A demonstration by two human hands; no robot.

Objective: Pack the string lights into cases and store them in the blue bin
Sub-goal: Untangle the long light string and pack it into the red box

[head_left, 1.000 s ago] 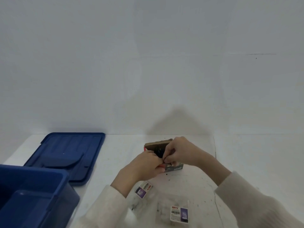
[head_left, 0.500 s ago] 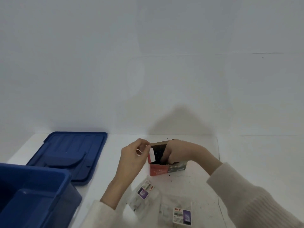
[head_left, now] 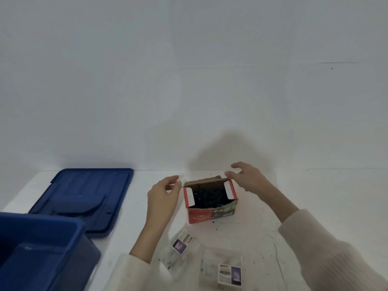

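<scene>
A small red cardboard case point(head_left: 202, 216) stands open on the white table, its flaps up. Dark string lights point(head_left: 206, 195) fill it. My left hand point(head_left: 161, 196) hovers just left of the case, thumb and forefinger close together on a thin dark wire point(head_left: 181, 186) that leads from the case's left flap. Over the back right corner of the case, my right hand point(head_left: 247, 178) has its fingers spread, and its thumb is at the brown back flap. The blue bin point(head_left: 42, 238) sits at the lower left.
The bin's blue lid point(head_left: 84, 194) lies flat behind the bin. Two clear plastic packets with labels point(head_left: 182, 242) point(head_left: 230, 274) lie on the table near me, in front of the case. A white wall rises behind the table.
Both hands have come out of the case and moved apart, the left one to the left and the right one up to the back corner. The case now stands open.
</scene>
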